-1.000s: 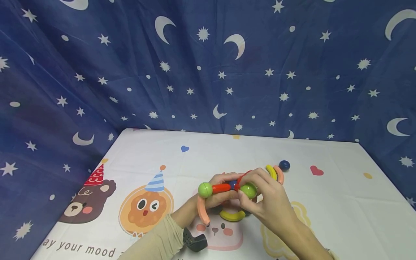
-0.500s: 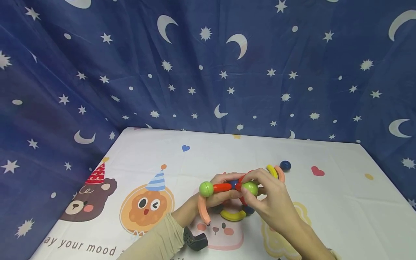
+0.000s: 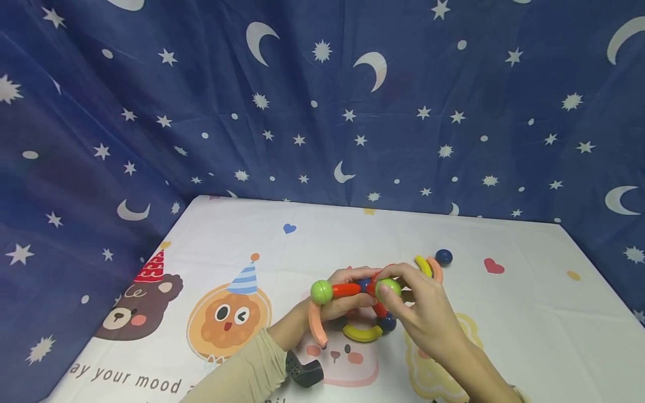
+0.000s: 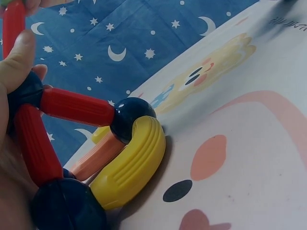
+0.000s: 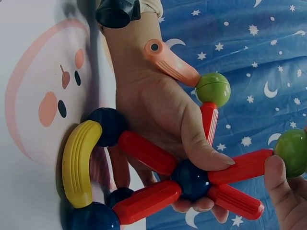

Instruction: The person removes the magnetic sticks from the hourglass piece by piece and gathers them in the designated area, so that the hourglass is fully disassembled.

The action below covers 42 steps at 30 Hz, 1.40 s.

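My left hand [image 3: 347, 305] grips a frame of magnetic rods and balls around its upper dark blue ball [image 5: 191, 179], the thumb lying against a red rod [image 5: 247, 165]. Several red rods fan out from that ball. At the left end sits a green ball [image 3: 321, 291] with a curved orange rod [image 3: 316, 324] hanging from it. My right hand [image 3: 425, 305] pinches a second green ball [image 3: 388, 289], which touches the end of a red rod in the right wrist view. Lower down, a curved yellow rod [image 4: 134, 165] joins two blue balls near the tabletop.
Beyond my right hand lie a loose yellow curved rod [image 3: 423, 265], an orange curved rod [image 3: 435, 269] and a dark blue ball [image 3: 444, 257]. A black device [image 3: 304, 371] sits by the left wrist. The white printed tablecloth [image 3: 509, 291] meets a blue star curtain [image 3: 322, 112] behind.
The pinched green ball has risen slightly, and the right fingers have shifted on it. More of the lower blue ball and red rod shows beneath the right hand. The left hand keeps its grip.
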Tool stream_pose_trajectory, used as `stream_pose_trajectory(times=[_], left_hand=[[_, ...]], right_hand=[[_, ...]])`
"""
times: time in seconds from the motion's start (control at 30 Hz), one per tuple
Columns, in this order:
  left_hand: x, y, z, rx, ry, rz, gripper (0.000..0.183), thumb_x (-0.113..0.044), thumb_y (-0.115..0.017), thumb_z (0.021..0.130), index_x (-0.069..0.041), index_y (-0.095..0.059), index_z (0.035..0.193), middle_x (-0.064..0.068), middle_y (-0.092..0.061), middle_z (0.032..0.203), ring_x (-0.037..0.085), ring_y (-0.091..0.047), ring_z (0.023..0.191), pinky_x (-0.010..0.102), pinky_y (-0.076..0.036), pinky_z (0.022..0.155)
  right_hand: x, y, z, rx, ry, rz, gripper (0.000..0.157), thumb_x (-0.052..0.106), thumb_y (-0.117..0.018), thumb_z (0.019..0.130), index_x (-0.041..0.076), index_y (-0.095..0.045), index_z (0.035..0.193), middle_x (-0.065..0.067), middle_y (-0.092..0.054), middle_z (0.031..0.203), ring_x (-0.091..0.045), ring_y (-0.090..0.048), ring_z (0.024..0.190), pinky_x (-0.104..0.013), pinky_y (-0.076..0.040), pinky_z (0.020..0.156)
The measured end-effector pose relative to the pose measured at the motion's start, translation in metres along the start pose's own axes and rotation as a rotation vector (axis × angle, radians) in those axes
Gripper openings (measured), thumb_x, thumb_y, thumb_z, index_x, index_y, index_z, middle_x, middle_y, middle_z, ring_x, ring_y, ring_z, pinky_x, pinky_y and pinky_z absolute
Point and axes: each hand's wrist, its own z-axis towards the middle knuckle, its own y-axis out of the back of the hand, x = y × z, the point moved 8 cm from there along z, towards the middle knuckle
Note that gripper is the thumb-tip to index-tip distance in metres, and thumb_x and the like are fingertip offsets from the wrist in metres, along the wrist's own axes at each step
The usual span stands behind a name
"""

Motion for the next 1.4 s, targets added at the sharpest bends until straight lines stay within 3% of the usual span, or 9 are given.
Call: stream_pose_trajectory(times=[0.03, 0.2, 0.33, 0.63, 0.8, 1.0, 1.07, 1.2, 1.4], left_hand=[[0.000, 0.000, 0.000, 0.002, 0.004, -0.010, 0.048, -0.026, -0.064, 0.090, -0.003, -0.052, 0.131, 0.023, -0.061, 0.113, 0.006, -0.060, 0.092, 0.023, -0.052, 0.084], [0.002, 0.001, -0.001, -0.023, 0.049, 0.013, 0.045, -0.020, -0.063, 0.090, -0.008, -0.053, 0.132, 0.022, -0.063, 0.110, 0.007, -0.059, 0.088, 0.023, -0.051, 0.080], [0.001, 0.002, -0.001, -0.048, 0.079, 0.057, 0.046, -0.014, -0.062, 0.089, -0.009, -0.052, 0.134, 0.020, -0.063, 0.112, 0.007, -0.057, 0.090, 0.023, -0.050, 0.081], [-0.002, 0.000, -0.005, -0.052, 0.126, 0.046, 0.044, -0.016, -0.061, 0.088, -0.013, -0.055, 0.132, 0.019, -0.064, 0.108, 0.007, -0.056, 0.084, 0.038, -0.050, 0.075], [-0.002, 0.001, -0.004, -0.053, 0.101, 0.082, 0.044, -0.018, -0.062, 0.090, -0.013, -0.053, 0.133, 0.021, -0.065, 0.107, 0.007, -0.057, 0.087, 0.028, -0.047, 0.076], [-0.006, -0.004, 0.000, 0.027, -0.028, -0.058, 0.046, -0.016, -0.059, 0.093, -0.001, -0.046, 0.135, 0.035, -0.061, 0.101, 0.047, -0.060, 0.094, 0.026, -0.049, 0.088], [-0.005, -0.005, -0.001, 0.031, -0.023, -0.065, 0.048, -0.014, -0.059, 0.093, -0.002, -0.045, 0.137, 0.036, -0.061, 0.102, 0.048, -0.059, 0.098, 0.028, -0.048, 0.092], [0.000, -0.001, -0.004, -0.016, 0.070, 0.035, 0.049, -0.020, -0.061, 0.092, -0.013, -0.046, 0.139, 0.026, -0.065, 0.109, 0.029, -0.062, 0.108, 0.028, -0.042, 0.097], [-0.001, -0.001, -0.007, -0.031, 0.101, 0.087, 0.051, -0.022, -0.060, 0.093, -0.016, -0.044, 0.141, 0.024, -0.067, 0.109, 0.015, -0.063, 0.108, 0.029, -0.041, 0.099]], right_hand=[[0.001, 0.002, 0.000, -0.003, 0.006, 0.011, 0.016, 0.001, -0.059, 0.090, 0.014, -0.061, 0.099, 0.007, -0.064, 0.084, 0.000, -0.059, 0.066, -0.017, -0.049, 0.070], [0.006, 0.013, 0.001, 0.031, 0.026, 0.227, 0.021, -0.004, -0.039, 0.098, 0.002, -0.058, 0.107, 0.000, -0.060, 0.078, -0.007, -0.049, 0.049, -0.020, -0.044, 0.051], [0.003, 0.018, 0.001, 0.098, -0.024, 0.405, 0.027, 0.001, -0.029, 0.102, -0.002, -0.052, 0.115, -0.002, -0.064, 0.100, -0.014, -0.053, 0.057, -0.026, -0.048, 0.050], [0.001, 0.026, 0.002, 0.119, -0.030, 0.541, 0.027, 0.008, -0.045, 0.099, -0.006, -0.050, 0.122, -0.004, -0.060, 0.116, -0.017, -0.062, 0.078, -0.030, -0.055, 0.064], [-0.003, 0.033, 0.002, 0.131, -0.014, 0.667, 0.030, 0.016, -0.042, 0.101, -0.001, -0.052, 0.124, -0.006, -0.059, 0.118, -0.015, -0.062, 0.084, -0.029, -0.055, 0.071], [-0.012, 0.045, 0.006, 0.196, -0.012, 0.866, 0.036, 0.002, -0.036, 0.100, 0.003, -0.048, 0.134, -0.006, -0.057, 0.126, -0.015, -0.064, 0.099, -0.026, -0.053, 0.084], [-0.015, 0.053, 0.007, 0.188, 0.011, 0.859, 0.042, -0.009, -0.037, 0.095, -0.002, -0.044, 0.136, -0.009, -0.056, 0.128, -0.017, -0.065, 0.101, -0.025, -0.053, 0.085], [-0.026, 0.066, 0.007, 0.155, -0.012, 0.737, 0.051, -0.021, -0.043, 0.088, -0.006, -0.042, 0.136, -0.009, -0.056, 0.130, -0.015, -0.067, 0.102, -0.023, -0.054, 0.083], [-0.045, 0.078, 0.008, 0.126, -0.096, 0.555, 0.053, -0.022, -0.053, 0.083, -0.006, -0.046, 0.133, -0.001, -0.061, 0.127, -0.010, -0.066, 0.103, -0.020, -0.053, 0.084]])
